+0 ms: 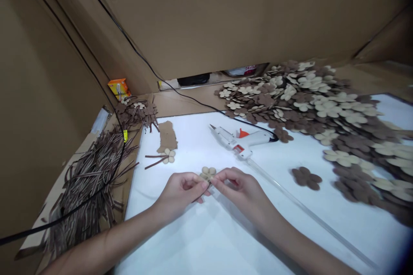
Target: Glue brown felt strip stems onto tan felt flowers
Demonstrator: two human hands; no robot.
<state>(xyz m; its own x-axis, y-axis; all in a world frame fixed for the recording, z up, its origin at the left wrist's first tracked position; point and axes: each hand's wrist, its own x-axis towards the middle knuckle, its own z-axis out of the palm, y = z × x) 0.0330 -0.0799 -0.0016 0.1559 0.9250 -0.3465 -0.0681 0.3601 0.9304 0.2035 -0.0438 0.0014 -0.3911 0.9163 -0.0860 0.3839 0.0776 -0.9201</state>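
Between my two hands, near the middle of the white board, is a small beige flower (pixel 208 172). My left hand (pixel 185 189) pinches its lower left edge with thumb and fingers. From the right, my right hand (pixel 234 182) grips the same flower between thumb and forefinger. A beige flower with two brown strips (pixel 169 156) lies up and to the left, beside a torn brown cardboard piece (pixel 167 136). Beyond my hands rests a white glue gun (pixel 238 142) with a long clear glue stick (pixel 290 197) at its rear.
Brown and beige flower shapes (pixel 309 94) are heaped at the right and back. One brown flower (pixel 306 178) lies apart. Thin brown strips (pixel 93 193) pile up at the left, crossed by a black cable (pixel 129 43). An orange box (pixel 119 89) stands at the back left.
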